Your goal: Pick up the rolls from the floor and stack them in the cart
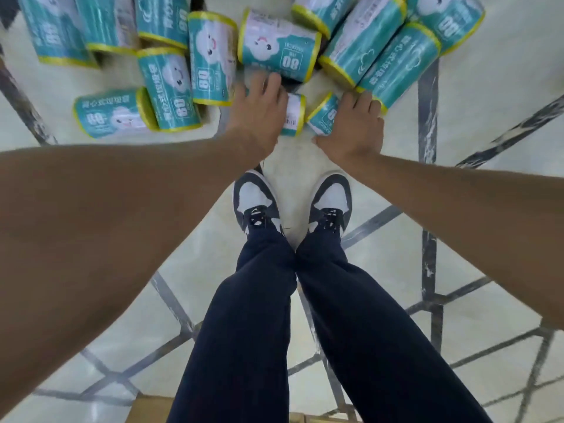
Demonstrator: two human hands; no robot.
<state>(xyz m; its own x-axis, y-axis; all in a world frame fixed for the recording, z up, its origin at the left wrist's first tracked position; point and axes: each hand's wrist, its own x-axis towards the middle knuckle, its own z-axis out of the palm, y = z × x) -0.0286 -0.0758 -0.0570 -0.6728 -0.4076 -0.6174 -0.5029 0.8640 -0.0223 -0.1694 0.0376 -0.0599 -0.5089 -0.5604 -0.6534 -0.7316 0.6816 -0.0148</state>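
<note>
Pale polished tile floor crossed by dark grey inlaid lines; a person stands bent over it, both bare arms reaching down ahead of the feet.

Left hand: laid palm-down over one small roll, a teal-and-white plastic-wrapped cylinder with yellow end bands; fingers curve over its top, but whether they have closed into a grasp cannot be told. Right hand: spread over a second small roll of the same kind, thumb low on the near side; again contact is plain, a firm hold is not.

Recommended technique, as a judgement: wrap each hand around the cylinder's middle, thumb opposing fingers, since the glossy film looks slippery and an end-band grip would likely slide. Lift straight up, so the neighbouring rolls leaning close by are not set rolling.

Beyond the hands, the heap of larger rolls lies scattered on the floor, some overlapping, axes pointing every way. Each shows a smiling white cloud, the figure 80, and printed characters on teal film, somewhat blurred.

Nearer the viewer: grey-and-white sneakers and dark navy trousers. No cart is in view, so nothing can be said of stacking.
</note>
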